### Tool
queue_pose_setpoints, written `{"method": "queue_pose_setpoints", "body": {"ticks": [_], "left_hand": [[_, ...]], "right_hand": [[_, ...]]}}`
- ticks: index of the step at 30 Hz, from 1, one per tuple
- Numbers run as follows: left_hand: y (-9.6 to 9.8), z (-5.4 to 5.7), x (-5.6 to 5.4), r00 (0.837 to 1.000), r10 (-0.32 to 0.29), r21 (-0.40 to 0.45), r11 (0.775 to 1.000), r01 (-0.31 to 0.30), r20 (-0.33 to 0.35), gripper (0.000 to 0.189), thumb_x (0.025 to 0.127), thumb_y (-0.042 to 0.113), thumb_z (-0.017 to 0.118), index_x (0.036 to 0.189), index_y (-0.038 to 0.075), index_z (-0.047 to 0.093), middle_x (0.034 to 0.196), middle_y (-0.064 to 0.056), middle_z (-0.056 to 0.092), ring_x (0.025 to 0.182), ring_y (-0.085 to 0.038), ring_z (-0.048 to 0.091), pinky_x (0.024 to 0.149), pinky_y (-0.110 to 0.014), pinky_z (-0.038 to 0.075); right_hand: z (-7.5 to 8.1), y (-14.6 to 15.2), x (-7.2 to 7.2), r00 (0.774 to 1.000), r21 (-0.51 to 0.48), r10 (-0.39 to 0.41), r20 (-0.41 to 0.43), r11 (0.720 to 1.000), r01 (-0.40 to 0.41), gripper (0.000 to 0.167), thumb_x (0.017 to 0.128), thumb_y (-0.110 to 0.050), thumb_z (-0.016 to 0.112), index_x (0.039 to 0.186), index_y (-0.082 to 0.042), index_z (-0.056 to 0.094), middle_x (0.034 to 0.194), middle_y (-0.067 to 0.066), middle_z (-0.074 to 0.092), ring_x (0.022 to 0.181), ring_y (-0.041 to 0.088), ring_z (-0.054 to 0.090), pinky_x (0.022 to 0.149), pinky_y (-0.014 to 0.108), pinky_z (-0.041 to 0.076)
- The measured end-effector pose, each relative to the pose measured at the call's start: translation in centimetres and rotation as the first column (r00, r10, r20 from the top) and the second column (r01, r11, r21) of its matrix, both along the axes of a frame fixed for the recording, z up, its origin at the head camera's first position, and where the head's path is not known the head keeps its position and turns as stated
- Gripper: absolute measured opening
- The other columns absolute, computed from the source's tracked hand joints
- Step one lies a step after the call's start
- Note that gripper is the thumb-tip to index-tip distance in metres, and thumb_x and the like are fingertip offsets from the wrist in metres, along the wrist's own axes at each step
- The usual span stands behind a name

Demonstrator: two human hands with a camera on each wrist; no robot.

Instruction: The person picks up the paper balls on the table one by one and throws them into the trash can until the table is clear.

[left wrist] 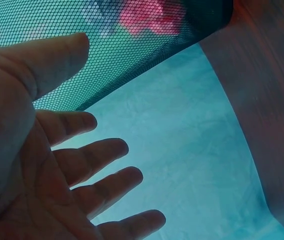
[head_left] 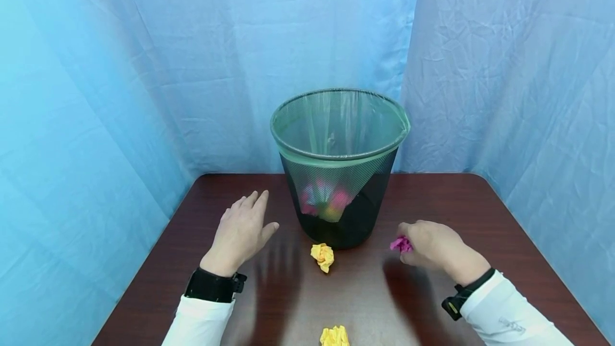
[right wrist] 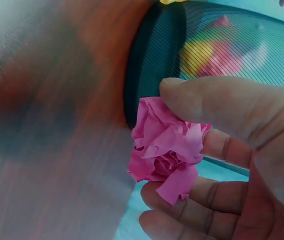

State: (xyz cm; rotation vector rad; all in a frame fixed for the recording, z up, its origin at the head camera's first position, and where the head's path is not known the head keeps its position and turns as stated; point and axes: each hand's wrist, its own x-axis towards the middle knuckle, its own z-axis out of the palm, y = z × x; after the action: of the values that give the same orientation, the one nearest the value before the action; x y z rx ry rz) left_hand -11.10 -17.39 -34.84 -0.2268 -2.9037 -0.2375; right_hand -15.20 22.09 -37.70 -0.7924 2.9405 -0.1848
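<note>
My right hand (head_left: pixel 434 244) pinches a crumpled pink paper ball (right wrist: pixel 167 145) between thumb and fingers, just above the table to the right of the bin. My left hand (head_left: pixel 242 231) hovers left of the bin with its fingers straight and spread, holding nothing; the left wrist view shows its bare palm. Between the hands stands a black mesh wastebasket (head_left: pixel 379 191), upright, lined with a pale green bag (head_left: pixel 331 132). Through its mesh, pink, yellow and whitish crumpled paper (head_left: pixel 326 199) shows at the bottom. One yellow paper ball (head_left: pixel 322 257) lies at the front of its base.
A second yellow paper ball (head_left: pixel 334 336) lies at the near edge of the head view. The dark brown table (head_left: pixel 432 191) has rounded far corners. Light blue cloth (head_left: pixel 192 57) hangs behind and on both sides.
</note>
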Motion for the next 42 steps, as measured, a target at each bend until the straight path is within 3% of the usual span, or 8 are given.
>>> {"method": "queue_pose_setpoints", "body": {"ticks": [10,20,29,42], "left_hand": [[-0.1,0.5,-0.2,1.0,-0.005,0.001,1.0,0.005,0.001,0.078,0.095,0.037,0.077,0.156,0.0,0.045,0.154,-0.025,0.052,0.14,-0.047,0.051,0.112,-0.065,0.044],[-0.2,2.2,-0.6,0.999,-0.008,-0.003,1.0,0.008,-0.033,0.078,0.095,0.037,0.076,0.156,0.0,0.044,0.154,-0.025,0.051,0.141,-0.048,0.049,0.112,-0.066,0.043],[-0.3,3.5,-1.0,0.998,-0.024,-0.008,1.0,0.024,-0.066,0.078,0.095,0.037,0.077,0.156,-0.001,0.044,0.154,-0.025,0.051,0.141,-0.048,0.05,0.112,-0.066,0.043],[-0.2,4.9,-1.3,0.993,-0.047,-0.019,0.999,0.045,-0.109,0.076,0.095,0.035,0.077,0.154,-0.003,0.046,0.151,-0.026,0.054,0.139,-0.048,0.052,0.113,-0.064,0.044]], "right_hand": [[3.5,1.1,-1.6,0.999,-0.038,-0.018,-0.042,0.999,0.016,0.038,0.081,-0.026,0.083,0.112,-0.009,0.07,0.082,-0.004,0.067,0.07,0.012,0.057,0.066,0.037,0.058],[7.1,1.7,-2.9,0.995,-0.031,-0.037,-0.09,0.999,0.035,0.035,0.084,-0.027,0.08,0.112,-0.009,0.07,0.079,-0.007,0.066,0.068,0.011,0.057,0.062,0.036,0.054],[9.1,1.8,-3.7,0.994,-0.013,-0.055,-0.094,0.998,0.054,0.043,0.087,-0.033,0.079,0.117,-0.005,0.066,0.083,0.0,0.064,0.073,0.017,0.058,0.062,0.039,0.054],[11.2,2.0,-4.2,0.988,-0.013,-0.09,-0.122,0.996,0.089,0.043,0.087,-0.033,0.077,0.117,-0.006,0.064,0.084,0.001,0.064,0.075,0.019,0.059,0.063,0.042,0.054]]}}
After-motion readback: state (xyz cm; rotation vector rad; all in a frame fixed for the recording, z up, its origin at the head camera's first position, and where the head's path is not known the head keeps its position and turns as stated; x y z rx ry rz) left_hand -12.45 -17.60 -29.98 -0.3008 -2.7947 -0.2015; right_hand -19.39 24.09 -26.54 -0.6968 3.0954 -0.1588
